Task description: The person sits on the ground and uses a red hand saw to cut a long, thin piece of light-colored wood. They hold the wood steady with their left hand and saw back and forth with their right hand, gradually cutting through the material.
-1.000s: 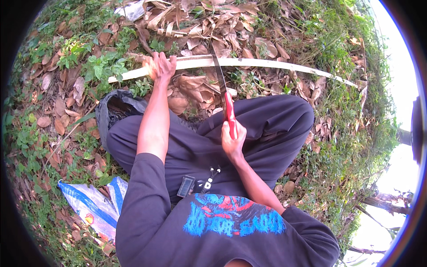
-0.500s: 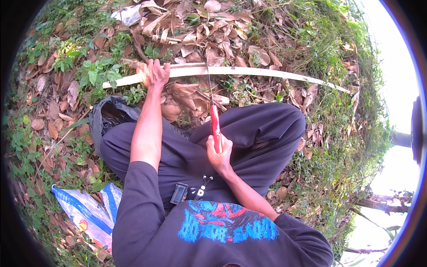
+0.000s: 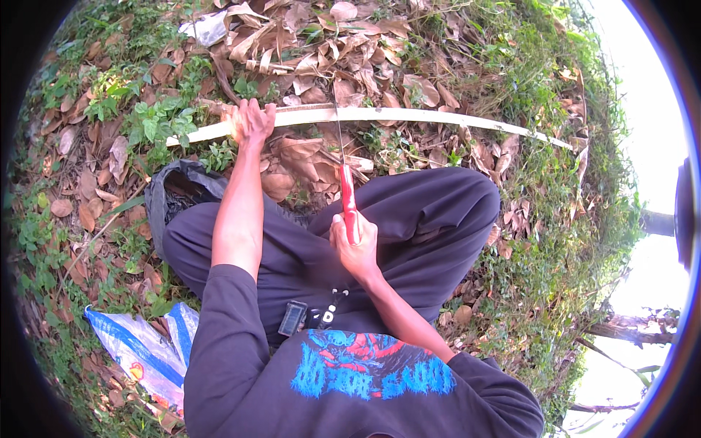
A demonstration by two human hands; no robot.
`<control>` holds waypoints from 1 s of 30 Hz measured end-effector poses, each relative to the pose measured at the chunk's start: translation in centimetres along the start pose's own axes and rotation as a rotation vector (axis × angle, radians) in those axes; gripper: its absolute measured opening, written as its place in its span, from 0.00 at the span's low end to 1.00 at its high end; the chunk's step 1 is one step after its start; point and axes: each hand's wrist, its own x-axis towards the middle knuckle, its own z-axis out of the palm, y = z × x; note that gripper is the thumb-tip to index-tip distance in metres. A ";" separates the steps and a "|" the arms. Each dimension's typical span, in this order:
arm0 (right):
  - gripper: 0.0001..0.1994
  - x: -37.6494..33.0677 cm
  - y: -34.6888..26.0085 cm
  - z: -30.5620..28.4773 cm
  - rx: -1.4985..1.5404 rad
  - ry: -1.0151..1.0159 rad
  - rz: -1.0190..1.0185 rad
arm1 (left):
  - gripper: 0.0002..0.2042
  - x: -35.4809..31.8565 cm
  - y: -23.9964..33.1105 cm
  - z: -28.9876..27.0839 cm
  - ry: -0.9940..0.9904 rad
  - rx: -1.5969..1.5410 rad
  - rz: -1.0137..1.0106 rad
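Outdoors, a long pale stick (image 3: 409, 115) is laid across a ground (image 3: 87, 190) of dry brown leaves and green weeds, running from the upper left toward the right, where it thins to a point near the grass. Its left part is gripped by the left hand (image 3: 250, 121), whose fingers are curled over the top of the stick and pressed together around it. The left arm is stretched almost straight away from the body, bare from the pushed-up dark sleeve to the wrist, and is passed over the left knee.

The right hand (image 3: 355, 244) is kept much closer to the body — just above the crossed legs, which are covered by dark trousers (image 3: 438, 219). Its fingers are closed tightly around the red handle of a knife (image 3: 345, 171), with the thumb side turned up. The right forearm is bent at the elbow and comes in from the lower right. From the fist the knife is pointed forward, its thin blade seen nearly edge-on and reaching up to the stick at about the middle of its length; whether the edge is actually touching the wood cannot be told.

A dark plastic bag (image 3: 179, 191) is crumpled on the leaves just beside the left knee. A white and blue woven sack (image 3: 139, 350) is spread on the ground at the lower left — well apart from both hands. A small black device (image 3: 293, 318) is clipped at the waist, above a black shirt with a blue and red print.
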 end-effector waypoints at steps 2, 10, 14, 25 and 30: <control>0.07 -0.2 0.7 -0.7 -0.133 -0.002 -0.035 | 0.16 -0.6 0.1 -0.1 -0.108 -0.017 -0.040; 0.08 -3.0 -1.0 -2.1 -0.193 0.020 -0.204 | 0.16 -1.2 0.6 0.0 -0.155 -0.065 -0.175; 0.10 2.6 0.6 -1.8 -0.158 0.066 -0.197 | 0.16 -0.9 0.3 -0.5 -0.335 -0.095 -0.317; 0.10 -1.0 -0.3 -1.7 -0.092 0.059 -0.126 | 0.16 4.6 2.9 -5.1 -0.535 -0.086 -0.459; 0.14 5.9 1.5 -0.3 -0.079 0.096 -0.158 | 0.14 1.3 1.6 -2.2 -0.116 -0.057 -0.253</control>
